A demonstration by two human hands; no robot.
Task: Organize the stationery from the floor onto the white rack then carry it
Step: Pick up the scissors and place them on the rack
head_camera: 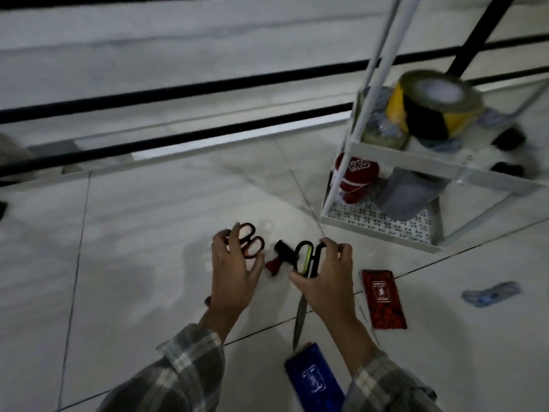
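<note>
My left hand (234,272) grips a pair of scissors with red-and-black handles (249,240), held just above the floor. In my right hand (325,278) is a second pair of scissors with black-and-green handles (306,257); its blade points down toward me. Between the two hands a small red-and-black tool (279,258) lies on the tiles. The white rack (410,165) stands at the right. Its upper shelf carries a yellow-and-black tape roll (433,105). A red packet (356,176) and a grey cloth (410,194) sit on the lower shelf.
On the floor near me lie a red pouch (383,298), a blue pouch (315,379) and a small blue item (490,292) at the right. Black rails (178,90) run across the far side. A black leg (475,43) rises behind the rack.
</note>
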